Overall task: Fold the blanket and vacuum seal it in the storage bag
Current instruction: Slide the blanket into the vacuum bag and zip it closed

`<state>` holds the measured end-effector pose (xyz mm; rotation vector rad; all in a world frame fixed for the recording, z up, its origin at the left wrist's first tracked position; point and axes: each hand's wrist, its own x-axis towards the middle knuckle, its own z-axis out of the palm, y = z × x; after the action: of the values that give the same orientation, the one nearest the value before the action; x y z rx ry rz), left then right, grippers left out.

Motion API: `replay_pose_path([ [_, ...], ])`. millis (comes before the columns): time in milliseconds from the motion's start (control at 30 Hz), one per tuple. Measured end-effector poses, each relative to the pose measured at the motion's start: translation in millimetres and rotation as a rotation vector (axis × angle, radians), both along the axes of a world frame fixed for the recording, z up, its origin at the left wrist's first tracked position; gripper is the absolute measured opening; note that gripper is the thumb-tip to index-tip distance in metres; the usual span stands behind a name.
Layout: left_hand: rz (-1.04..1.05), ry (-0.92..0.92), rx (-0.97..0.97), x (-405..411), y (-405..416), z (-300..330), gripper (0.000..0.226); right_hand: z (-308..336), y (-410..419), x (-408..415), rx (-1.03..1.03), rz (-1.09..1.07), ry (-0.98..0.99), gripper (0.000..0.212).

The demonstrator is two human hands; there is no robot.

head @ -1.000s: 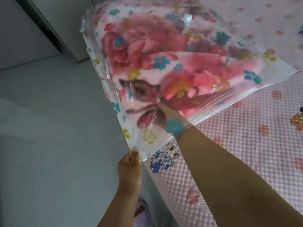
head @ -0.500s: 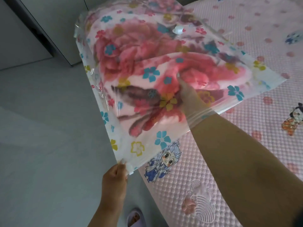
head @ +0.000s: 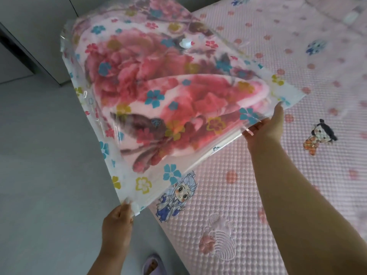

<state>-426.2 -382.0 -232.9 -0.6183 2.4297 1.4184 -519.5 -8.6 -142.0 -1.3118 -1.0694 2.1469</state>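
A clear storage bag (head: 139, 183) printed with small blue and yellow flowers lies partly on the bed, its near end lifted over the floor. Inside it sits the folded pink blanket (head: 151, 92) with large red flowers. A white round valve (head: 185, 44) shows on the bag's top face. My left hand (head: 119, 221) pinches the bag's near corner. My right hand (head: 266, 128) is outside the bag at its open edge, thumb raised against the plastic; its fingers are hidden under the edge.
The bed (head: 258, 195) has a pink quilted cover with cartoon figures and fills the right side. Grey floor (head: 39, 155) lies to the left, with a white cabinet (head: 39, 26) beyond. A purple slipper (head: 153, 264) is at the bottom.
My right hand has come out of the bag, where it was pushing the blanket, and moved right to the open edge. The bag has settled lower and flatter toward the bed.
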Motion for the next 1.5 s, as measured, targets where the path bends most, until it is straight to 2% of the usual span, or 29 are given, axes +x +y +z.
replay_pose_path([
  [100, -0.005, 0.009, -0.019, 0, 0, 2, 0.057, 6, 12, -19, 0.076, 0.044, -0.140, 0.020],
  [133, -0.006, 0.017, -0.019, 1, 2, 4, 0.057, 1, 17, -22, 0.112, 0.094, -0.202, 0.019],
  [267, 0.014, 0.007, -0.038, -1, 1, 1, 0.059, -14, 26, -23, 0.126, 0.233, -0.343, 0.028],
  [367, 0.042, -0.019, -0.019, -2, -1, -3, 0.055, -21, 31, -24, 0.180, 0.293, -0.371, 0.048],
  [467, 0.049, -0.024, 0.027, -1, 1, -4, 0.043, -23, 42, -21, 0.076, 0.240, -0.310, 0.054],
  [600, 0.167, -0.022, 0.073, -3, 0, -14, 0.047, -28, 62, -23, -0.052, 0.194, -0.188, 0.063],
  [700, 0.210, 0.000, 0.098, -4, 2, -16, 0.044, -32, 75, -29, -0.035, 0.135, -0.159, 0.039],
  [733, 0.211, 0.007, 0.095, -5, 2, -17, 0.049, -32, 78, -32, -0.024, 0.123, -0.149, 0.035],
  [933, 0.176, 0.052, 0.018, -6, 3, -22, 0.053, -41, 97, -43, 0.031, 0.122, -0.297, 0.040],
  [1067, 0.156, 0.073, -0.007, -4, 1, -24, 0.054, -55, 103, -40, 0.029, 0.155, -0.314, 0.034],
  [1200, 0.174, 0.076, 0.010, -5, 5, -29, 0.059, -73, 121, -42, 0.018, 0.211, -0.289, 0.044],
  [1267, 0.218, 0.070, 0.030, -7, 10, -31, 0.058, -72, 123, -42, 0.042, 0.215, -0.268, 0.037],
  [1367, 0.192, 0.074, 0.070, -6, 20, -26, 0.042, -73, 122, -42, 0.060, 0.220, -0.205, 0.030],
  [1433, 0.169, 0.053, 0.014, -6, 24, -22, 0.045, -75, 121, -43, 0.036, 0.220, -0.165, 0.019],
  [1500, 0.194, 0.060, -0.025, -6, 29, -16, 0.051, -80, 124, -47, -0.013, 0.197, -0.160, 0.018],
])
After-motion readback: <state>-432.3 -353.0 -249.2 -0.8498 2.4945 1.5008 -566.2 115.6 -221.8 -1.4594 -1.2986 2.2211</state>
